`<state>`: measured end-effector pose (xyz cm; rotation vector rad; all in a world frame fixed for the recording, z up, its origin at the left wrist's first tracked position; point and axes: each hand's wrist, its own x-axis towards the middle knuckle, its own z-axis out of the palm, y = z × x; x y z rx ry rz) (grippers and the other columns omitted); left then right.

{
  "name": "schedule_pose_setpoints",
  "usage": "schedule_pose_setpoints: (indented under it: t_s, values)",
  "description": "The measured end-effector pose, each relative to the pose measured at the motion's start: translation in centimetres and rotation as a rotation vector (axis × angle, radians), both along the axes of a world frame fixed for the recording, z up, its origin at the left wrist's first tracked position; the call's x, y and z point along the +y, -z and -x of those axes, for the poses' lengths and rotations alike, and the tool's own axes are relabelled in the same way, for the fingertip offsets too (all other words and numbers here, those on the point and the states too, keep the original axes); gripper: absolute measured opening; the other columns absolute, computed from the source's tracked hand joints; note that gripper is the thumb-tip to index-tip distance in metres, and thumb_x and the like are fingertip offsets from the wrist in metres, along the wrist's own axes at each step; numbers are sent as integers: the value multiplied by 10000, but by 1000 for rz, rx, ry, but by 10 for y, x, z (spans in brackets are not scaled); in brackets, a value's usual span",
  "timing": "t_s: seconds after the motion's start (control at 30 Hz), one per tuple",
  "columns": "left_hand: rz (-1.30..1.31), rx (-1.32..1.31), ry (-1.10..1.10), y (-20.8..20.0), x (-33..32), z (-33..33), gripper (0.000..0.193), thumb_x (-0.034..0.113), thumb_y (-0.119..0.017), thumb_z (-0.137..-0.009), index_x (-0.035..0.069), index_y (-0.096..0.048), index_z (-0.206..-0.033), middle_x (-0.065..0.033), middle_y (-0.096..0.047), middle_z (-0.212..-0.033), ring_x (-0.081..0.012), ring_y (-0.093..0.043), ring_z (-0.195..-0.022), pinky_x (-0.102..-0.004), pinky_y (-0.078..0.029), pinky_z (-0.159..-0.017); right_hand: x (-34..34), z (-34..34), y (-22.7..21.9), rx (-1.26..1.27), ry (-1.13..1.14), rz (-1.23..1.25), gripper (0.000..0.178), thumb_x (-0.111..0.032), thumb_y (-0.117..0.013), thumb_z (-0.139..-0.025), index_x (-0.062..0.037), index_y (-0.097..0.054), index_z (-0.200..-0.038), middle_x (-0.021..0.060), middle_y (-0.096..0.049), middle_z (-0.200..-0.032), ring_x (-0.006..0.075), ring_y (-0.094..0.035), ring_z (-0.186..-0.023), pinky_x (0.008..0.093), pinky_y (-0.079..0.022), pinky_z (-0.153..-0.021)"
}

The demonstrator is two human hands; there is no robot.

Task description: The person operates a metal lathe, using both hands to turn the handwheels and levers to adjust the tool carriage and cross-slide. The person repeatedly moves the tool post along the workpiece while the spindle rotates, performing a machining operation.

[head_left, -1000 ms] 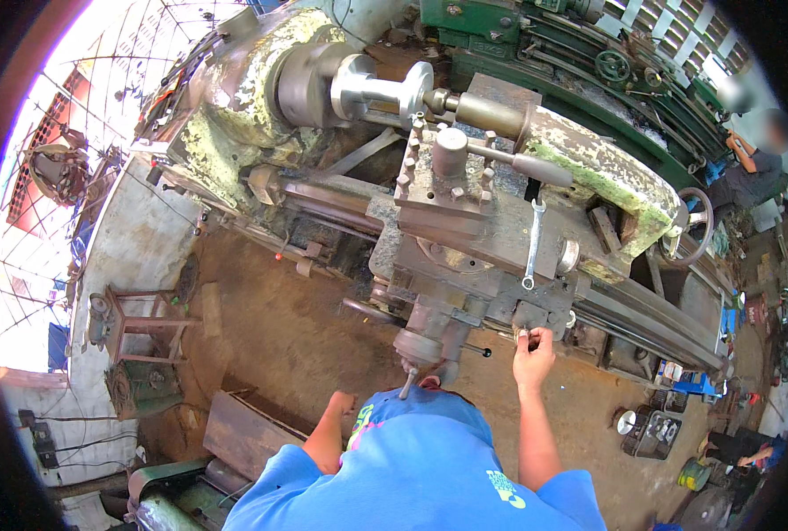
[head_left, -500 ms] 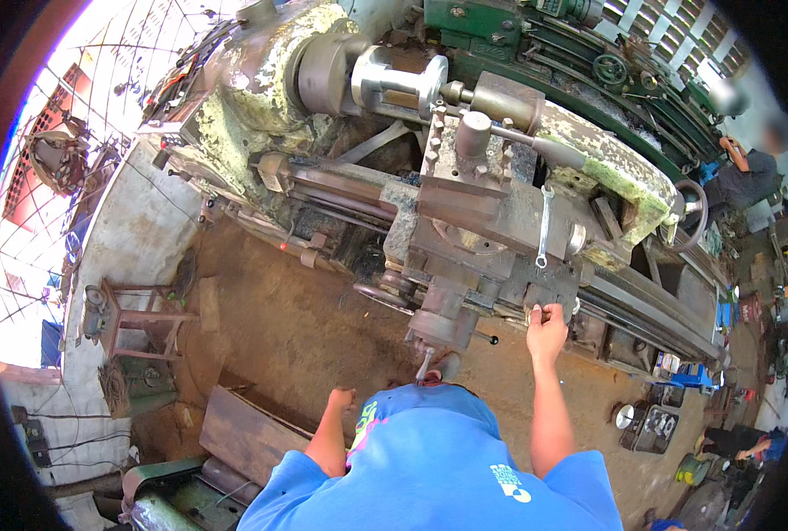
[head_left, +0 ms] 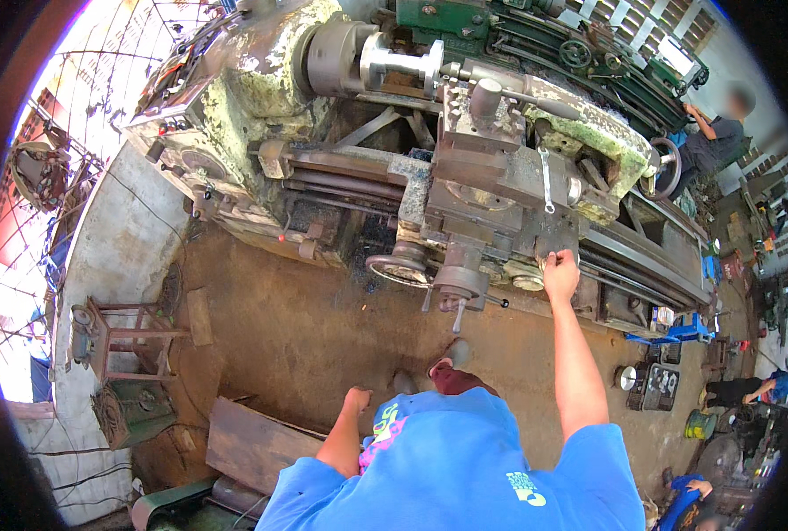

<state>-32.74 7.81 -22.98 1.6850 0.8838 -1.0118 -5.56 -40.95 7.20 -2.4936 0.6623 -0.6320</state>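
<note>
My right hand (head_left: 561, 273) reaches to the front right edge of a big old lathe's carriage (head_left: 487, 221). Its fingers are closed there in a pinch; what is between them is too small to tell. A steel wrench (head_left: 546, 181) lies on the carriage just beyond that hand. By my body hangs my left hand (head_left: 357, 400), curled closed and touching no part of the machine. A shiny flanged metal workpiece (head_left: 403, 64) sits between the chuck (head_left: 339, 60) and the tailstock (head_left: 580, 124). In front of it stands the tool post (head_left: 482, 111).
Crank handles (head_left: 459, 301) and a handwheel (head_left: 400, 268) jut toward me. A green lathe (head_left: 447, 22) stands behind, with a person (head_left: 722, 133) at the far right. A wooden stool frame (head_left: 133, 332), a board (head_left: 257, 442) and a tray of parts (head_left: 660, 387) are on the floor.
The view has shifted, and my body stands slightly farther back from the lathe. My right arm is more outstretched, its fingers still at the carriage edge. My left hand remains low.
</note>
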Motion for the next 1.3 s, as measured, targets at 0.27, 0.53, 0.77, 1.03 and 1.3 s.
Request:
schedule_pose_setpoints:
  t_s: [0.27,0.53,0.77,1.03,1.3]
  values:
    - [-14,-5,61,-17,13,13,249,260,-627,-905,13,-659,-913,-106,-652,-727,-219,-613,-572,-368,-496,-497,-4,1,6,-15,27,-66,200,-250,-635,-869,-53,-627,-906,195,-677,-803,411,-657,-782,476,-503,-699]
    - [-100,80,151,-1,30,35,343,330,-622,-907,4,-669,-1006,-134,-679,-815,-223,-643,-626,-374,-505,-492,-1,2,2,-48,54,-49,204,-253,-631,-869,-52,-642,-904,186,-679,-785,398,-660,-781,475,-501,-709]
    - [-342,-183,385,-26,-13,-5,347,246,-689,-785,15,-678,-1044,-190,-710,-939,-313,-696,-859,-391,-544,-787,-16,1,31,-315,131,-241,229,-225,-643,-891,-5,-608,-835,132,-636,-708,293,-616,-647,420,-479,-640]
    - [-263,-420,-47,-147,-83,-119,281,208,-654,-874,-12,-663,-1049,-159,-711,-824,-251,-696,-728,-367,-539,-675,11,40,149,-27,500,-1798,167,-248,-557,-911,-85,-536,-881,86,-559,-748,224,-534,-555,341,-458,-484]
    - [1,-650,-569,-226,-143,-246,574,308,-568,-965,-8,-318,-1374,-128,-655,-812,-164,-583,-501,-265,-456,-434,-3,13,254,105,533,-1888,280,-341,-600,-893,-95,-488,-968,114,-500,-877,274,-538,-826,443,-510,-717]
